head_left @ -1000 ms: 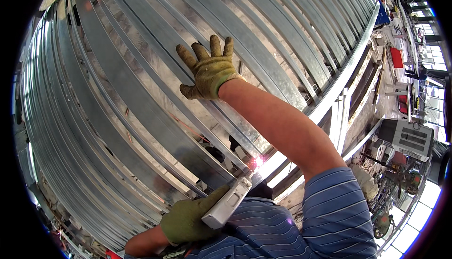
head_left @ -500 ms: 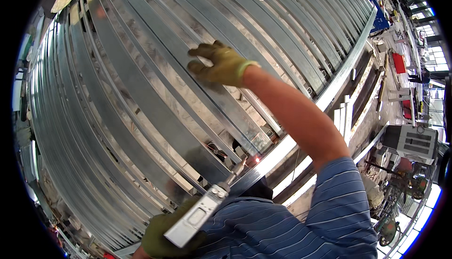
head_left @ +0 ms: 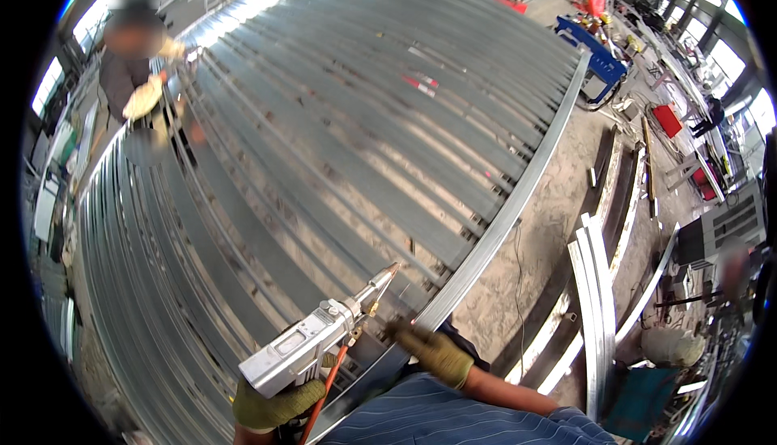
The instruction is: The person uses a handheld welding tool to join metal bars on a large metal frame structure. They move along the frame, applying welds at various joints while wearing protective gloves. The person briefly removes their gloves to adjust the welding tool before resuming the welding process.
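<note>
My left hand (head_left: pixel 279 403), in a yellow-green work glove, is closed round the handle of a silver handheld welding gun (head_left: pixel 303 344). Its copper-coloured nozzle points up and right over the near corner of a large metal frame (head_left: pixel 477 267) filled with parallel grey slats (head_left: pixel 324 121). An orange hose (head_left: pixel 328 388) runs down from the gun. My right hand (head_left: pixel 437 356), gloved alike, is low beside the frame's near edge, right of the gun. Its fingers reach out toward the slats, somewhat blurred, with nothing seen in them.
At the far left a co-worker's gloved hand (head_left: pixel 144 98) is by the frame's edge. A blue machine (head_left: pixel 595 52) stands beyond the far right corner. Long metal profiles (head_left: pixel 595 307) lie on the floor to the right, near a grey cabinet (head_left: pixel 724 222).
My right hand has come down from above the slats to the near edge of the frame. The gun has shifted slightly left, and the view has tilted up and turned.
</note>
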